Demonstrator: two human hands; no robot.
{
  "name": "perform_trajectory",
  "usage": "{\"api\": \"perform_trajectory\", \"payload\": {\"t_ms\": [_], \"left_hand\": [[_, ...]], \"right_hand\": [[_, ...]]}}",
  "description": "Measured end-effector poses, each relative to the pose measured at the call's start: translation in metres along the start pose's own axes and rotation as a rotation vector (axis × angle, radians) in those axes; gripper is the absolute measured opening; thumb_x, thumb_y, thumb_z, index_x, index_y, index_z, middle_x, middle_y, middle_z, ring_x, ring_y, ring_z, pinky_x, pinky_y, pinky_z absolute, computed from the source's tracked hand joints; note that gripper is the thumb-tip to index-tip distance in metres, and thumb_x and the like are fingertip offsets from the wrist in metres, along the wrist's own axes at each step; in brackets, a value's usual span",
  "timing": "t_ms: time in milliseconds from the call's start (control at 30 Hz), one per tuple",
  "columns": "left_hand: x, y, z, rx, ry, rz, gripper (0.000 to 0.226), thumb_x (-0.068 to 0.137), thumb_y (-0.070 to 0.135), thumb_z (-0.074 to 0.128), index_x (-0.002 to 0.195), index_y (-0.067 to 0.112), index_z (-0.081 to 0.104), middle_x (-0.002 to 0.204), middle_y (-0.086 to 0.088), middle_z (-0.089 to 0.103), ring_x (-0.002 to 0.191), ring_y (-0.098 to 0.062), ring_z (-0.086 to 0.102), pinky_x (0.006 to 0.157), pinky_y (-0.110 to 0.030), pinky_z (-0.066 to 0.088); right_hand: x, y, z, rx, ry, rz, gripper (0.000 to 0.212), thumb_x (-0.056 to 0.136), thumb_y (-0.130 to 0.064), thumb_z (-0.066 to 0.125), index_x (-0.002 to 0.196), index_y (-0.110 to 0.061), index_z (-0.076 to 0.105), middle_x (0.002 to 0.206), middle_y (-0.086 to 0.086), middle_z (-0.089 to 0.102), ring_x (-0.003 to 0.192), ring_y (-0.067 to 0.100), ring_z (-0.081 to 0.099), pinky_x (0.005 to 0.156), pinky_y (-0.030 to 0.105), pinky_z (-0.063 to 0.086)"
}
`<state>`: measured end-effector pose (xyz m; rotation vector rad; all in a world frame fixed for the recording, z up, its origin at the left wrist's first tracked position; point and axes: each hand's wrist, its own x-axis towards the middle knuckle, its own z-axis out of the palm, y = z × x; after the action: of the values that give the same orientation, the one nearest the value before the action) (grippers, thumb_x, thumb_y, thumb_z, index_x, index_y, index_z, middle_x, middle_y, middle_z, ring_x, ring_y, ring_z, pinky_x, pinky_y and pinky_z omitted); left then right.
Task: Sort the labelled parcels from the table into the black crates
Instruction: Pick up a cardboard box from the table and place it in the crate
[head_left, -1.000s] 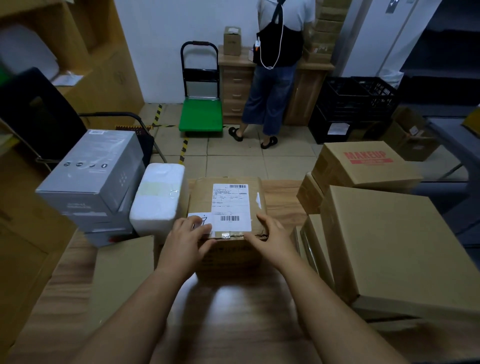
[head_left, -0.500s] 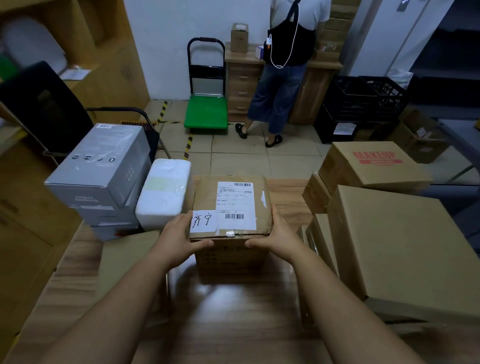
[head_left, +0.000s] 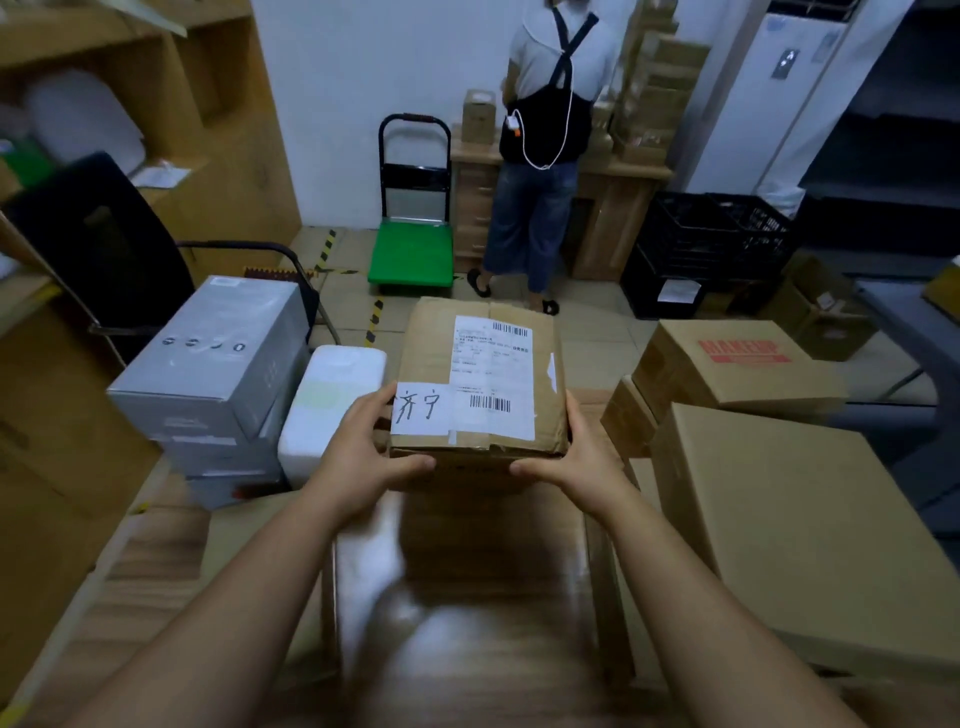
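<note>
Nearest the camera, two bare forearms reach forward over the glossy wooden surface (head_left: 467, 649). The left hand (head_left: 358, 457) grips the near left corner of a cardboard parcel (head_left: 436, 364), thumb curled along its front edge and fingers up its left side. The right hand (head_left: 574, 460) grips the near right corner the same way, thumb on the front edge and fingers wrapped around the right side. The parcel is held between both hands above the surface, tilted so that its top faces the camera. On that top sit a white shipping label (head_left: 493, 379) with barcodes and, at the near left, a small handwritten slip (head_left: 420, 409).

Just left of the parcel stands a white foam box (head_left: 332, 400), and beside that a stack of grey cartons (head_left: 218, 364). On the right lies a large plain brown carton (head_left: 810, 530), with a carton printed in red "MAKEUP" (head_left: 737, 364) behind it.

Farther back, on the tiled floor, a green platform trolley (head_left: 413, 254) is parked against the white wall. A person in jeans (head_left: 540, 156) stands facing away at a wooden cabinet (head_left: 613, 218). To the right of that cabinet are the stacked black crates (head_left: 711, 244), well apart from the parcel.
</note>
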<state>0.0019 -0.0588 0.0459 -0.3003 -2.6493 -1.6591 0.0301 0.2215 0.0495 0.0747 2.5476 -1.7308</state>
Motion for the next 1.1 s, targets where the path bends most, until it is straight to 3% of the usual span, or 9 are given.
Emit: {"api": "perform_trajectory", "payload": {"t_ms": [167, 333, 400, 500, 633, 767, 900, 1033, 1100], "left_hand": [[0.009, 0.037, -0.029, -0.056, 0.058, 0.128, 0.094, 0.063, 0.028, 0.09, 0.126, 0.068, 0.033, 0.12, 0.04, 0.052, 0.114, 0.01, 0.049, 0.09, -0.023, 0.046], [0.001, 0.066, -0.049, -0.034, 0.124, 0.244, 0.101, 0.055, 0.055, 0.086, 0.138, 0.058, 0.029, 0.127, 0.039, 0.049, 0.116, 0.011, 0.049, 0.087, -0.017, 0.043], [-0.003, 0.073, -0.056, -0.01, 0.146, 0.27, 0.099, 0.055, 0.056, 0.085, 0.137, 0.058, 0.029, 0.125, 0.037, 0.051, 0.115, 0.012, 0.049, 0.086, -0.014, 0.043], [-0.012, 0.08, -0.065, 0.053, 0.181, 0.31, 0.097, 0.061, 0.037, 0.089, 0.136, 0.059, 0.031, 0.123, 0.027, 0.055, 0.109, 0.01, 0.051, 0.083, -0.013, 0.042], [-0.023, 0.086, -0.073, 0.111, 0.221, 0.398, 0.097, 0.062, 0.028, 0.09, 0.138, 0.05, 0.034, 0.127, 0.027, 0.05, 0.114, 0.005, 0.05, 0.09, -0.01, 0.041], [-0.034, 0.088, -0.081, 0.125, 0.239, 0.448, 0.098, 0.062, 0.026, 0.09, 0.14, 0.045, 0.033, 0.128, 0.033, 0.043, 0.117, 0.007, 0.047, 0.091, -0.002, 0.035], [-0.04, 0.087, -0.088, 0.102, 0.224, 0.435, 0.098, 0.061, 0.024, 0.091, 0.139, 0.042, 0.035, 0.125, 0.034, 0.045, 0.113, 0.009, 0.049, 0.086, -0.001, 0.037], [-0.042, 0.089, -0.093, 0.044, 0.167, 0.377, 0.103, 0.059, 0.024, 0.092, 0.14, 0.048, 0.032, 0.123, 0.026, 0.051, 0.107, 0.012, 0.052, 0.078, 0.001, 0.04], [-0.042, 0.088, -0.094, 0.019, 0.138, 0.355, 0.108, 0.059, 0.026, 0.093, 0.143, 0.05, 0.028, 0.121, 0.028, 0.051, 0.106, 0.016, 0.051, 0.075, 0.002, 0.04]], "right_hand": [[0.003, -0.046, -0.011, -0.039, 0.068, -0.106, 0.114, 0.057, -0.036, 0.093, 0.138, -0.068, 0.02, 0.114, -0.05, 0.051, 0.104, -0.03, 0.047, 0.075, -0.001, 0.041], [-0.004, -0.078, -0.01, -0.049, 0.139, -0.167, 0.122, 0.049, -0.05, 0.092, 0.13, -0.082, 0.007, 0.138, -0.027, 0.047, 0.126, -0.001, 0.047, 0.101, 0.028, 0.039], [-0.009, -0.086, -0.008, -0.059, 0.148, -0.186, 0.124, 0.048, -0.051, 0.091, 0.134, -0.078, 0.006, 0.138, -0.026, 0.046, 0.127, 0.002, 0.047, 0.103, 0.03, 0.039], [-0.017, -0.095, -0.004, -0.068, 0.149, -0.2, 0.128, 0.049, -0.05, 0.09, 0.143, -0.066, 0.004, 0.141, -0.024, 0.047, 0.127, 0.002, 0.047, 0.103, 0.029, 0.038], [-0.024, -0.1, 0.002, -0.068, 0.134, -0.21, 0.127, 0.061, -0.032, 0.093, 0.151, -0.055, 0.006, 0.138, -0.024, 0.05, 0.125, 0.0, 0.049, 0.106, 0.032, 0.04], [-0.03, -0.105, 0.009, -0.063, 0.112, -0.209, 0.125, 0.062, -0.028, 0.093, 0.151, -0.055, 0.009, 0.128, -0.031, 0.053, 0.117, -0.012, 0.049, 0.105, 0.032, 0.042], [-0.039, -0.111, 0.014, -0.063, 0.111, -0.22, 0.126, 0.064, -0.026, 0.093, 0.153, -0.05, 0.008, 0.134, -0.025, 0.053, 0.127, 0.002, 0.051, 0.109, 0.036, 0.042], [-0.048, -0.118, 0.013, -0.079, 0.154, -0.232, 0.125, 0.061, -0.027, 0.094, 0.152, -0.053, 0.012, 0.133, -0.025, 0.056, 0.119, -0.007, 0.054, 0.099, 0.026, 0.047], [-0.053, -0.122, 0.011, -0.095, 0.176, -0.232, 0.13, 0.06, -0.029, 0.095, 0.154, -0.05, 0.008, 0.137, -0.019, 0.054, 0.123, -0.001, 0.054, 0.101, 0.027, 0.046]]}}
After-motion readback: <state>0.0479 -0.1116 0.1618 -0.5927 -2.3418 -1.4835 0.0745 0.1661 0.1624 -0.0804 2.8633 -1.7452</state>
